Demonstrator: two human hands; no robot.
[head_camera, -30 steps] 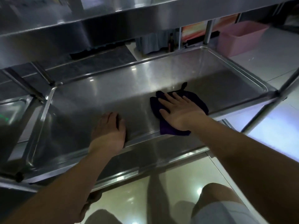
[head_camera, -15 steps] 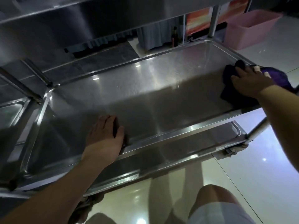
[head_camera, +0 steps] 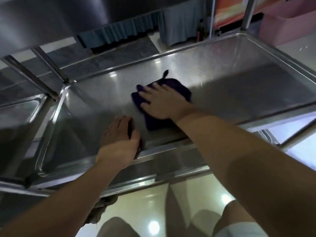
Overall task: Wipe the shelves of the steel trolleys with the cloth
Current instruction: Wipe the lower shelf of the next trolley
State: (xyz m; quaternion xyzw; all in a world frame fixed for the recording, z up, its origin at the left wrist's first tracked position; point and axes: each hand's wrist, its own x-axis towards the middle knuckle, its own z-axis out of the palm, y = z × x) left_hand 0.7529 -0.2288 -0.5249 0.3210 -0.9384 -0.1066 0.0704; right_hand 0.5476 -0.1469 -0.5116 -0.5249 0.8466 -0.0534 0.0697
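Head view: dark purple cloth lies flat on the middle shelf of the steel trolley, about mid-width, slightly toward the near rim. A small loop tab sticks up from the cloth's far edge. Right hand lies palm-down on top of the cloth, fingers straight and spread, pressing it onto the steel; cloth shows beyond the fingertips and below the palm. Hand and cloth edges are motion-blurred. Left hand sits just to the left of the cloth, apart from it, palm-down over the shelf's near rim, fingers together and resting flat on the shelf surface, thumb on the rim side; nothing held. Both forearms are bare and reach in from the bottom of the frame. Shelf is a shallow tray with raised rim, shiny, with light spots reflected on it. Upper shelf overhangs at top left. Lower shelf shows under the near rim. A second trolley's shelf sits beside it on the left, its upright posts close to the corner. Pink plastic tub stands on the floor beyond the far right corner. A dark bottle stands behind the far rim, near grey-blue fabric. Glossy tiled floor below; the person's knees in light shorts at bottom edge.
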